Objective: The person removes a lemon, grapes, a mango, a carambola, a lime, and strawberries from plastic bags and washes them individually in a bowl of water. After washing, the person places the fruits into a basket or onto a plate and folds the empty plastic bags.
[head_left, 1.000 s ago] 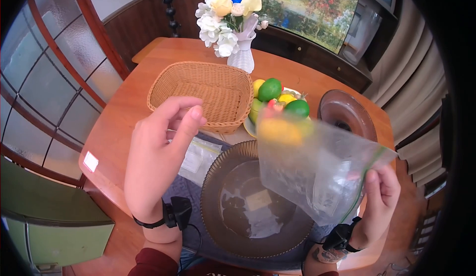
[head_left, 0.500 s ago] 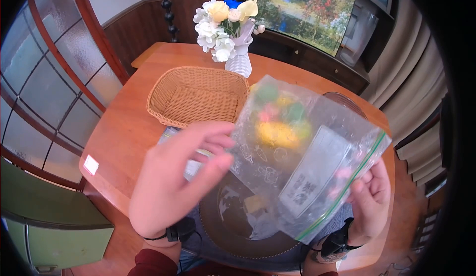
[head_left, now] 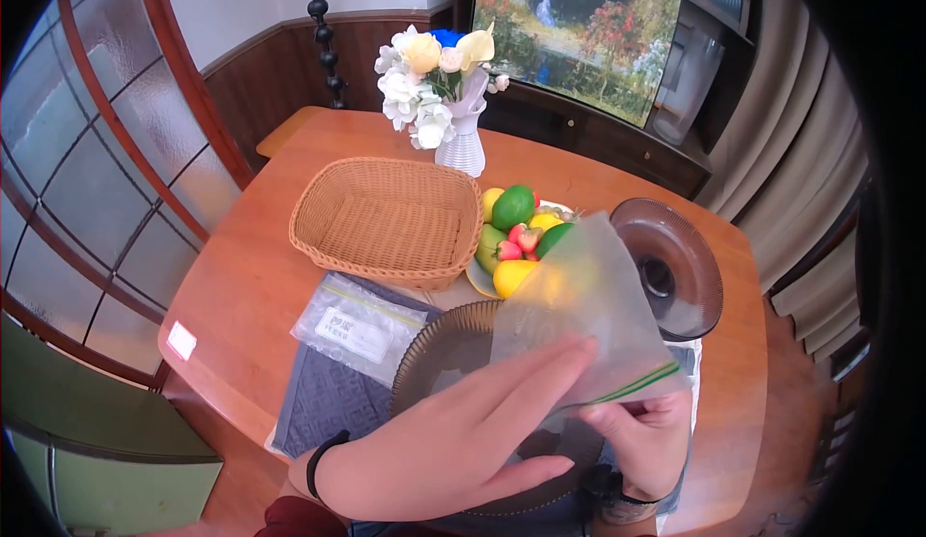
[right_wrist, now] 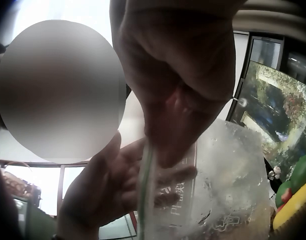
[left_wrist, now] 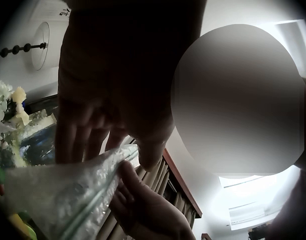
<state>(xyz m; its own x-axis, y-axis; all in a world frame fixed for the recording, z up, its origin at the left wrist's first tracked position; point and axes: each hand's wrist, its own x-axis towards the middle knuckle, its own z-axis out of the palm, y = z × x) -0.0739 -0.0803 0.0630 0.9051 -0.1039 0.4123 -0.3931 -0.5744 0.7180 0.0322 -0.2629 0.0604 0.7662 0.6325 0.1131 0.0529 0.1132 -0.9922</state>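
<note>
A clear zip bag (head_left: pixel 608 296) with a green seal strip hangs over a brown ribbed dish (head_left: pixel 424 359). My right hand (head_left: pixel 648 445) pinches the bag near its seal, thumb on the strip. Straight fingers of my left hand (head_left: pixel 453 441) reach across the lower part of the bag, the thumb apart from them. In the left wrist view the bag (left_wrist: pixel 53 195) looks flat and crinkled beside the left fingers. White print shows on the bag (right_wrist: pixel 228 175) in the right wrist view. Hands and bag hide most of the dish's inside.
A second zip bag (head_left: pixel 357 323) with a white label lies on a blue-grey cloth (head_left: pixel 333 397). Behind it stands a wicker basket (head_left: pixel 386 272). A plate of fruit holds a lemon (head_left: pixel 513 277) and green fruit. To the right sits a brown glass dish (head_left: pixel 699 267); a flower vase (head_left: pixel 461 151) stands behind.
My left hand has moved right and down to the bag, its fingers straightening. The right hand has drawn the bag left and lower, tilting it, and the second bag is uncovered again.
</note>
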